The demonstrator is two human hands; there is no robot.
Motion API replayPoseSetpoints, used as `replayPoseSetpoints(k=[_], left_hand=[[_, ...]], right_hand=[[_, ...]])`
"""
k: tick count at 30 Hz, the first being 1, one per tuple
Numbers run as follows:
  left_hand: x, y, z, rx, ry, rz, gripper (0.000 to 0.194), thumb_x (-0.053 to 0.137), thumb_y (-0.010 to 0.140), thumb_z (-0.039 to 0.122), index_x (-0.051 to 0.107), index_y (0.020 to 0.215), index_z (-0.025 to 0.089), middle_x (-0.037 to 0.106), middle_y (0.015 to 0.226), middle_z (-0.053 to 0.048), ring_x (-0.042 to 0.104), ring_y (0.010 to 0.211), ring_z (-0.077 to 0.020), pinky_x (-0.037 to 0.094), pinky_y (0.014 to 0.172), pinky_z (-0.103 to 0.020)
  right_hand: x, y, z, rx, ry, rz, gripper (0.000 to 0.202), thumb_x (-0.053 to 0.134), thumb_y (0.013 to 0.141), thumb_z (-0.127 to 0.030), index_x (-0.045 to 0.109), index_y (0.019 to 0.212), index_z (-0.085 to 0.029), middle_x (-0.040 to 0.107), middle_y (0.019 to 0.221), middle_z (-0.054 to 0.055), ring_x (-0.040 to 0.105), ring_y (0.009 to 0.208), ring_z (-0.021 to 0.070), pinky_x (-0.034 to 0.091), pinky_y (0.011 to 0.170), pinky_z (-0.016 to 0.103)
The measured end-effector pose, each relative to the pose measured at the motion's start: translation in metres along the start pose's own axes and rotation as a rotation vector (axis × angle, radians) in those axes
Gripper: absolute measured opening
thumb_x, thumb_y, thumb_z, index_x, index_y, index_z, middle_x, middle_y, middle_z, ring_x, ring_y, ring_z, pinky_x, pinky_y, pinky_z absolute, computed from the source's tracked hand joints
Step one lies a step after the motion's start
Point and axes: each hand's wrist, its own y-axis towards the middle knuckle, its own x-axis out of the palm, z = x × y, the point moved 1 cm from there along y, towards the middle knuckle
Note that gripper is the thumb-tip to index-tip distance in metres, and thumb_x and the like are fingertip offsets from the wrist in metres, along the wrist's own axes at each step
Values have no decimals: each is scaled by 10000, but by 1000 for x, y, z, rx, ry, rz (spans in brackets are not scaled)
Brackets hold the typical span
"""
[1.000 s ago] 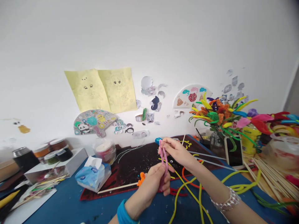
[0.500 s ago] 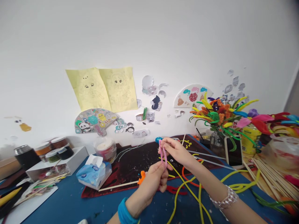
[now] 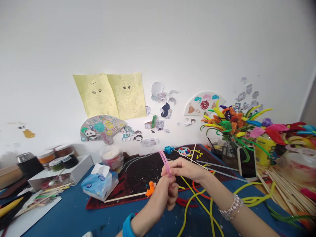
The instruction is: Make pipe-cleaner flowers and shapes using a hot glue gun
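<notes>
A pink pipe cleaner, bent into a narrow loop, stands up from between my hands above the dark mat. My left hand pinches its lower end, the fingers curled in. Just above, my right hand closes thumb and fingers on the same strand, so the two hands touch or nearly touch. Left of my left hand lies an orange fuzzy figure at the end of a wooden stick. Yellow pipe cleaners run beneath my right forearm, with an orange one beside them.
On the left are a blue tissue pack, a white box bearing paint jars, and a black thermos. At right stand a phone, a vase of pipe-cleaner flowers and several wooden sticks. A blue fuzzy ball lies behind my hands.
My right hand has moved down toward my left hand. The pink loop now sticks up above both hands, leaning left, instead of being stretched between them.
</notes>
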Motion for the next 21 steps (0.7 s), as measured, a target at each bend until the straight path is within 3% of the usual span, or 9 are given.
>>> replayPoseSetpoints(k=[5,10,14,21], left_hand=[[0,-1,-1,-5,-4,25,281,389,723,438,238,613,229,188,390,115,99,316,-47,135,303,-178],[-2,7,-12,34,82,87,299,380,741,493,273,641,232,208,368,122,136,296,-51,147,296,-178],[0,8,-16,80,166,122,315,393,761,478,280,622,218,230,403,115,168,323,-36,143,327,-174],[-4,14,-25,101,227,187,424,362,777,614,286,634,222,226,381,120,165,317,-43,116,344,-203]], right_hand=[[5,1,-1,22,76,161,316,631,750,-446,691,787,-138,642,760,39,567,725,149,443,732,278],[14,1,-11,29,280,371,259,635,763,-409,636,770,-151,648,789,44,569,720,137,452,721,276],[15,-2,-18,4,423,386,223,610,791,-395,568,800,-176,619,715,16,560,686,130,451,659,263],[-11,-8,-20,-32,31,550,280,559,820,-415,621,859,-144,666,710,42,558,641,124,429,658,257]])
